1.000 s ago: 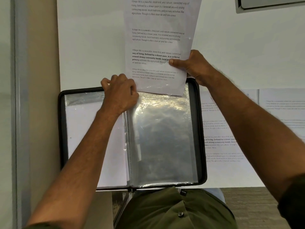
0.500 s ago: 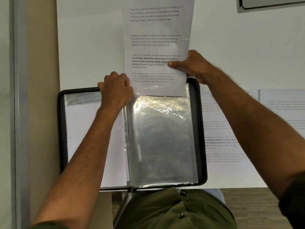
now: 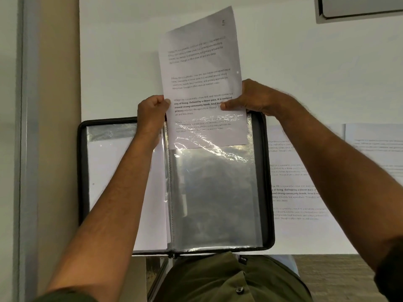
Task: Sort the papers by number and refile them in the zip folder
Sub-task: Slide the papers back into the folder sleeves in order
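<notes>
A black zip folder (image 3: pixel 269 177) lies open on the white table, with clear plastic sleeves (image 3: pixel 216 192) on its right half. A printed sheet (image 3: pixel 201 68) stands upright over the folder's top edge, its lower end inside the top sleeve. My left hand (image 3: pixel 151 112) pinches the sheet's left edge by the sleeve's opening. My right hand (image 3: pixel 255 98) grips the sheet's right edge, thumb on the printed side. A small number shows at the sheet's top right corner. White paper (image 3: pixel 122 182) fills the sleeve on the left half.
Two more printed sheets (image 3: pixel 298 182) (image 3: pixel 377 149) lie flat on the table right of the folder. A grey frame corner (image 3: pixel 357 9) sits at the far right. The table's left edge runs beside a beige strip (image 3: pixel 57 127). My green shirt is below the folder.
The sheet has slid down into the sleeve and tilted slightly. My left hand rose from the sleeve's top edge to pinch the sheet's left edge.
</notes>
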The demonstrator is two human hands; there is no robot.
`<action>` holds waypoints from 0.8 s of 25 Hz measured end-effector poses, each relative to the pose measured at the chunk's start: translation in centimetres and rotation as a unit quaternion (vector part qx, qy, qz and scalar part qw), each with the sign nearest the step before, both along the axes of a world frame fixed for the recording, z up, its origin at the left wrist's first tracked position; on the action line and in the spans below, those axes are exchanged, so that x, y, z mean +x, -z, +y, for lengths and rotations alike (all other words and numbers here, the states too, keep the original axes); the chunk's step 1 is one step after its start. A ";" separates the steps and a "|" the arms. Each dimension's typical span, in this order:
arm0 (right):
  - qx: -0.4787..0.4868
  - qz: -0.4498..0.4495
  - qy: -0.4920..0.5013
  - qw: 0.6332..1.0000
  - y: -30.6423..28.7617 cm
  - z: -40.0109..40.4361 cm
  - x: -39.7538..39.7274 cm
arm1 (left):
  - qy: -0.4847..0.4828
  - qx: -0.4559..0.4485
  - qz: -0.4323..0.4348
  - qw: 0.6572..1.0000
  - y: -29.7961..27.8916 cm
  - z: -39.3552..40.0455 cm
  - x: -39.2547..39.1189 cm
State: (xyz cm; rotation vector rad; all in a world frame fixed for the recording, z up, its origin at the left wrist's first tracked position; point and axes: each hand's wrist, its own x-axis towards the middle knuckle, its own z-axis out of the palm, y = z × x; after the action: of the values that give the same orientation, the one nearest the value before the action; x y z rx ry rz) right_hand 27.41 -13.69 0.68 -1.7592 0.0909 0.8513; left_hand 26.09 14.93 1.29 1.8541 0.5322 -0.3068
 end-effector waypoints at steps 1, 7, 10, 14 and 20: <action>-0.006 0.000 -0.009 1.000 -0.2 0.0 0.0 | 0.010 0.005 -0.001 1.000 0.0 0.0 0.1; 0.008 -0.016 0.068 0.998 -0.5 -0.1 -0.1 | 0.047 0.004 0.033 0.998 -0.6 0.4 0.1; -0.053 -0.010 -0.017 0.998 -0.4 -0.4 0.1 | 0.041 -0.009 0.052 0.998 -0.7 0.5 0.3; -0.068 0.006 -0.070 0.995 -0.8 -0.5 0.3 | 0.036 -0.008 0.044 0.998 -0.2 0.7 0.3; -0.002 -0.026 0.075 0.997 -0.9 0.0 0.1 | 0.090 0.024 0.055 0.994 -0.1 1.1 0.6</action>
State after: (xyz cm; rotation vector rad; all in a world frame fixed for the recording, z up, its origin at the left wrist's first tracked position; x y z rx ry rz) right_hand 27.50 -13.72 1.55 -1.7529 0.1889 0.6961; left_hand 26.71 16.02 1.35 1.9448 0.4507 -0.5235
